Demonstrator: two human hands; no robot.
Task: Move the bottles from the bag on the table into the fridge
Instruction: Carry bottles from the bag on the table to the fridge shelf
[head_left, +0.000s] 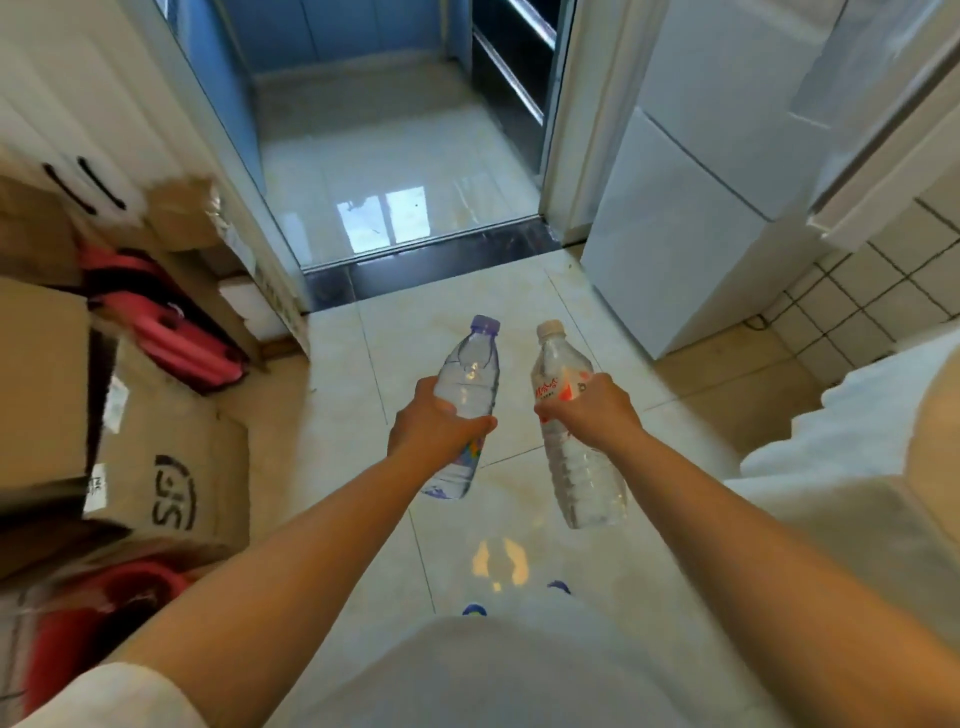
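Note:
My left hand (434, 428) grips a clear water bottle with a purple cap (470, 382) around its middle, cap pointing away from me. My right hand (595, 410) grips a second clear bottle with a white cap and a red-and-white label (563, 374) the same way. Both bottles are held out over the tiled floor, side by side and a little apart. A white fridge (691, 218) with its doors closed stands ahead on the right. The bag is not in view.
Cardboard boxes (156, 467) and pink plastic items (176, 332) are stacked along the left. A table with a white cloth (857, 452) juts in at the right. Straight ahead, a doorway with a dark threshold (431, 265) opens onto a glossy floor.

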